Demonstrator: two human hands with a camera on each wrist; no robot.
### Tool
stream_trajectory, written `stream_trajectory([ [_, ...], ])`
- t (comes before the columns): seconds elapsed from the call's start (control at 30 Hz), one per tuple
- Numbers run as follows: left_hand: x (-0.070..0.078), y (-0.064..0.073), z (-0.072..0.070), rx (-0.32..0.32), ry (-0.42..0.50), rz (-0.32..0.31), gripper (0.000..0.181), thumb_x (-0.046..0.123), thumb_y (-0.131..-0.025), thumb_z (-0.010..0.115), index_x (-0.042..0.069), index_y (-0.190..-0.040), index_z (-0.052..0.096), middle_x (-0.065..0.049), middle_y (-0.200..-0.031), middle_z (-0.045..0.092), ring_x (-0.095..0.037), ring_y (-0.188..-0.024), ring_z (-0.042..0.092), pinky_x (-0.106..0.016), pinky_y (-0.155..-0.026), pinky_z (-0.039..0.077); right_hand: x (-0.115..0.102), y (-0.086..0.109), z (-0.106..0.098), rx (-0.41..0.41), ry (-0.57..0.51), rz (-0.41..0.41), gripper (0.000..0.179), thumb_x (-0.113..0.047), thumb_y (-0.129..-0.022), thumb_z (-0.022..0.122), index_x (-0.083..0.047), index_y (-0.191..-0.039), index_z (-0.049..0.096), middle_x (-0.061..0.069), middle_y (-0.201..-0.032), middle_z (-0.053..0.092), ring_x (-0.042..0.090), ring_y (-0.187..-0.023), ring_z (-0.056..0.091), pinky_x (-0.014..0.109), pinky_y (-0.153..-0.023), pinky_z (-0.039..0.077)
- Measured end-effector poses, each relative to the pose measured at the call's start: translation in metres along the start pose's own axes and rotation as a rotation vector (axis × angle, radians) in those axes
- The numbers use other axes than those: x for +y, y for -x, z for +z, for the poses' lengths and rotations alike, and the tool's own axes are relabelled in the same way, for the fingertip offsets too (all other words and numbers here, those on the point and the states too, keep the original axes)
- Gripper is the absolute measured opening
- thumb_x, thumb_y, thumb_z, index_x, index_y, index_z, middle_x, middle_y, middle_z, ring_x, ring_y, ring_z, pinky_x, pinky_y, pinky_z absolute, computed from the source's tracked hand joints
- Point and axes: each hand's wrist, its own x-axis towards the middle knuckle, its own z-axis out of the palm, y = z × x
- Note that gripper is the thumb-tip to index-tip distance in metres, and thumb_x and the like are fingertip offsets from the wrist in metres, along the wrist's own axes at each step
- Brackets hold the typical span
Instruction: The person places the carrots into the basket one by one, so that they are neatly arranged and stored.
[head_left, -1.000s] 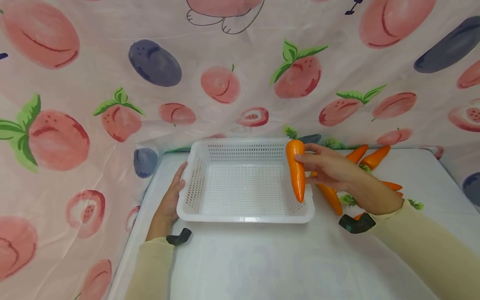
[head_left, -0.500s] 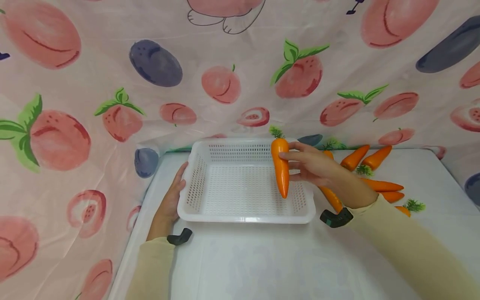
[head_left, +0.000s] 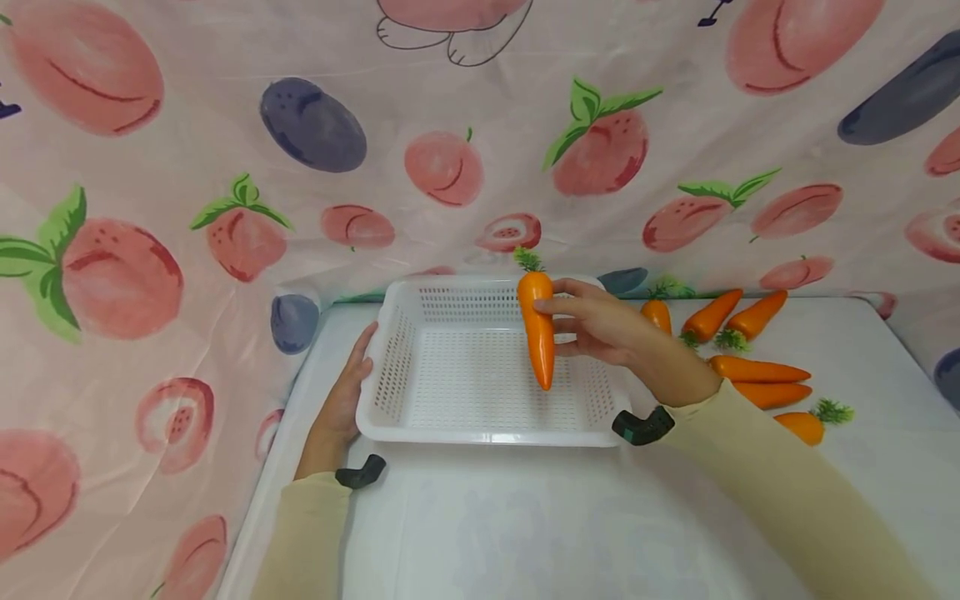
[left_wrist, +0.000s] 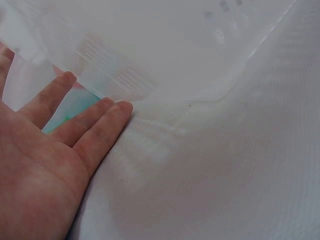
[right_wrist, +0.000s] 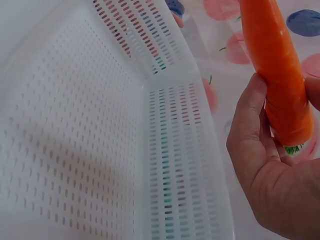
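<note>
- The glossy orange, tapered carrot with a feathery green top (head_left: 537, 329) was held up over the right half of the white perforated plastic basket (head_left: 487, 437), its tip slanting toward the person.
- The right hand (head_left: 600, 325) gripped it, thumb and fingers pinching the thick upper part.
- Its shine suggested a smooth, probably light and stiff imitation, perhaps a little slippery; the broad shoulder seemed the surest hold, the leafy tuft the weakest.
- The left hand (head_left: 341, 400) had its fingers extended against the basket's left side, touching rather than clutching.
- The basket looked thin-walled and light, likely to slide if knocked; its raised rim was the nearest obstacle.
- Further orange carrots (head_left: 761, 369) lay right of the basket on the white-covered table (head_left: 487, 525), partly behind the right forearm.
</note>
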Motion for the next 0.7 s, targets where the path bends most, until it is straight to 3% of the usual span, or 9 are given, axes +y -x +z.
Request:
stream_trajectory([
  [0.7,0.000,-0.001,0.002,0.020,-0.001,-0.003,0.064,0.037,-0.104,0.050,0.042,-0.161,0.021,-0.003,-0.166,0.030,-0.016,-0.133,0.051,-0.029,-0.100,0.051,0.000,-0.007,0.016,0.020,0.025,0.009,0.048,-0.025,-0.102,0.060,-0.012,-0.143,0.038,0.011,-0.132,0.053,0.027,-0.111,0.059,0.046,-0.088,0.059],
])
